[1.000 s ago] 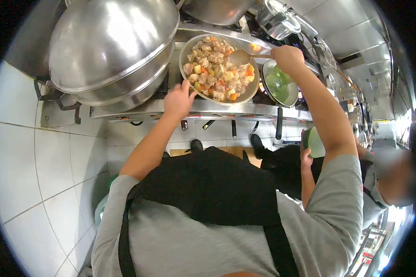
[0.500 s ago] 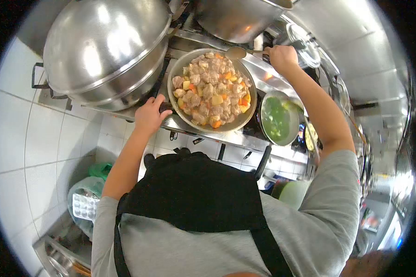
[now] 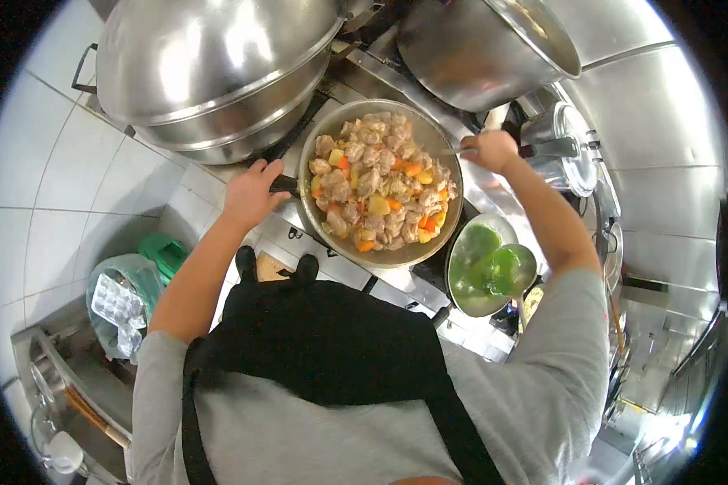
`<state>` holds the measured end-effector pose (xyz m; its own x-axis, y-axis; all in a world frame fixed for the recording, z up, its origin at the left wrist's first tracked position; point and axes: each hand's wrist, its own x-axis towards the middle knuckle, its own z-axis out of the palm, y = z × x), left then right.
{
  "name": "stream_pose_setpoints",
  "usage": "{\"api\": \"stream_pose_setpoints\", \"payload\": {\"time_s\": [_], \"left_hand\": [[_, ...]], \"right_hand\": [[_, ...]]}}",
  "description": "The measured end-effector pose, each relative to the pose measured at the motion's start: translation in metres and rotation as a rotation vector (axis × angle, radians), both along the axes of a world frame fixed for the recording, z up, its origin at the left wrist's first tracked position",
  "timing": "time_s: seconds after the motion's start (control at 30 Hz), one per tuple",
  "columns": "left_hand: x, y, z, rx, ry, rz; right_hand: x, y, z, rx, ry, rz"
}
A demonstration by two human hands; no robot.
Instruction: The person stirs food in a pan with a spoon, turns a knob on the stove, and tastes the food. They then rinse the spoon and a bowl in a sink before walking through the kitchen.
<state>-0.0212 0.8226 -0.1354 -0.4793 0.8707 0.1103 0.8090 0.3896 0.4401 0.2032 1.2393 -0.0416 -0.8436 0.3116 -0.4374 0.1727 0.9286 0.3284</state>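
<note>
A wide frying pan [image 3: 310, 217] on the stove holds meat chunks with orange and yellow vegetable pieces [image 3: 372, 182]. My left hand [image 3: 253, 194] is closed around the pan's black handle [image 3: 284, 184] on the left side. Over the pan's right rim, my right hand [image 3: 492, 151] grips a metal spoon [image 3: 459, 151]; its bowl end is down at the food's edge and is hard to make out. Just right of the frying pan sits a smaller pan [image 3: 459, 295] of green liquid, with a ladle [image 3: 519, 271] resting in it.
A large domed steamer pot [image 3: 218, 65] stands close at the upper left. Behind the frying pan is a tall steel pot [image 3: 477, 56]. A lidded pot [image 3: 570, 141] is beyond my right hand. A bin with a plastic bag [image 3: 121, 279] stands at lower left.
The spoon has gone from above the pan's far rim down into the food at the right. My left hand has closed on the pan handle. The whole view has shifted and turned slightly.
</note>
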Motion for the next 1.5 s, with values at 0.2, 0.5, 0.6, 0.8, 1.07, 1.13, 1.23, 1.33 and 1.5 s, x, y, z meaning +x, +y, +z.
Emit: {"api": "stream_pose_setpoints", "payload": {"time_s": [0.2,0.5,0.6,0.8,1.07,1.13,1.23,1.33,1.5], "left_hand": [[0.008,-0.001,0.001,0.004,0.038,0.032],[0.006,0.0,0.006,0.058,0.053,0.055],[0.006,-0.001,0.003,0.095,0.041,0.047],[0.004,-0.002,-0.002,0.172,0.063,0.031],[0.001,-0.003,-0.003,0.114,0.041,0.006],[0.001,-0.003,-0.001,0.084,0.016,0.002],[0.004,-0.002,0.004,-0.008,-0.017,0.036],[0.004,-0.001,0.003,0.013,-0.026,0.04],[0.003,-0.002,0.001,0.018,-0.002,0.024]], "right_hand": [[0.014,-0.016,0.003,-0.15,0.051,-0.163],[0.006,-0.058,0.087,0.062,0.056,-0.029],[0.002,-0.076,0.108,0.175,0.078,-0.016],[-0.008,-0.084,0.14,0.383,0.06,0.027],[-0.021,-0.091,0.132,0.452,-0.065,-0.118],[-0.025,-0.091,0.125,0.454,-0.106,-0.15],[-0.023,-0.106,0.119,0.468,-0.185,-0.257],[-0.02,-0.12,0.124,0.439,-0.24,-0.317],[-0.013,-0.114,0.123,0.441,-0.205,-0.312]]}}
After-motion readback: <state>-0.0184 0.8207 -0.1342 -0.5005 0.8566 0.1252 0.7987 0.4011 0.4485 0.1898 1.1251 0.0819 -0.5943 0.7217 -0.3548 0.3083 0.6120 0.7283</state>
